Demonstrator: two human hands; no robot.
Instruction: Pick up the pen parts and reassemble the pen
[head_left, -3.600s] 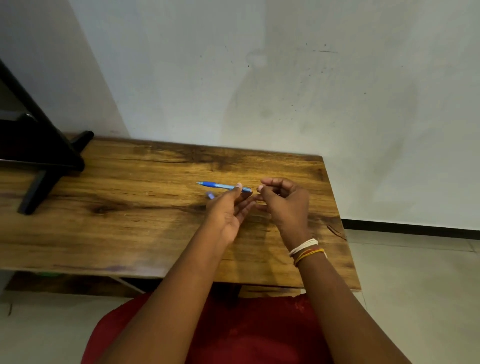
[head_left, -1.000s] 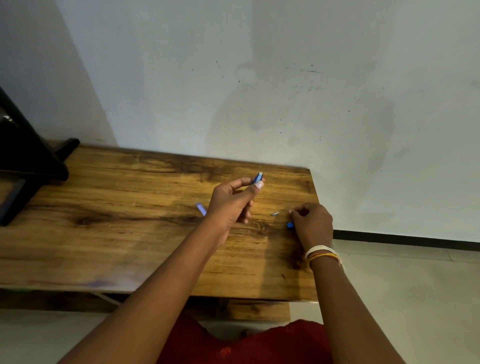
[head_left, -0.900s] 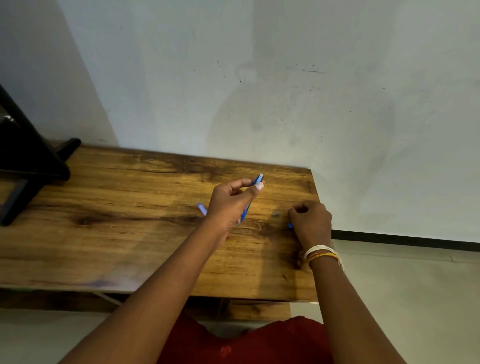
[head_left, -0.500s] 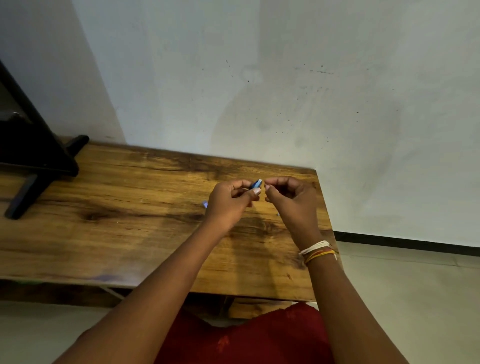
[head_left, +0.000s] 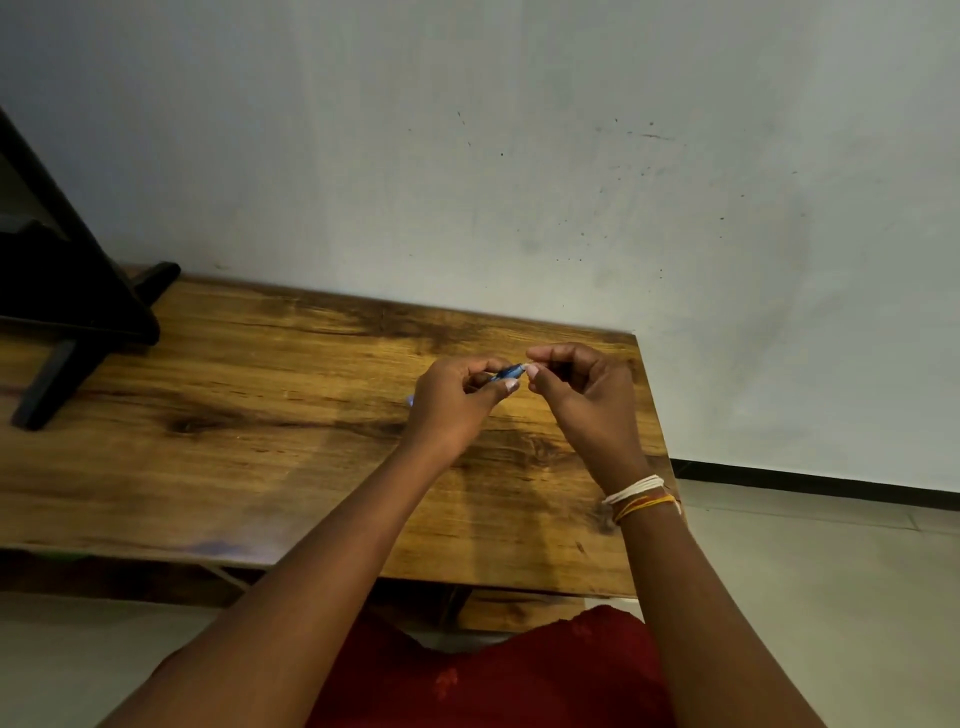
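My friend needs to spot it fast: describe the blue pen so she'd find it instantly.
Start at the wooden table against the wall. Above its right end two hands meet; the left hand grips the blue pen, the only blue thing between the fingers.

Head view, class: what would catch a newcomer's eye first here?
Two hands meet above the wooden table's right half: the left hand grips a blue pen, the right hand pinches at its tip. Thread bands circle the right wrist; a black stand sits far left.

There are two hands, the left hand and the right hand. There is one blue pen, one wooden counter and one black stand.
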